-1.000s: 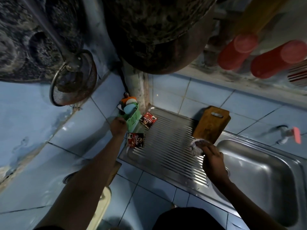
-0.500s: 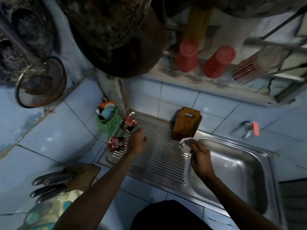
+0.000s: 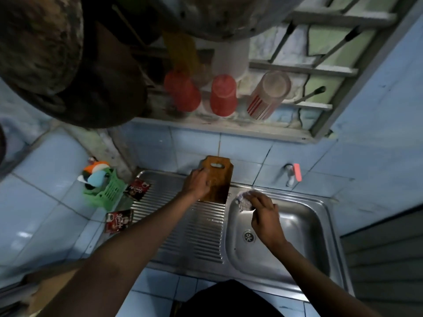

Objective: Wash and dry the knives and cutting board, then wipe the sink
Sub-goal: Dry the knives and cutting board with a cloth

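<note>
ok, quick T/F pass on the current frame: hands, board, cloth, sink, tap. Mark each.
1. The left hand is on the cutting board. True.
2. The cutting board lies flat in the sink basin. False: it stands on the ribbed drainboard, leaning against the tiled wall.
3. The right hand holds a pale cloth at the basin's rim. True.
4. Water is running from the tap. False: no stream shows.
5. The green basket sits inside the basin. False: it sits on the counter left of the drainboard.
</note>
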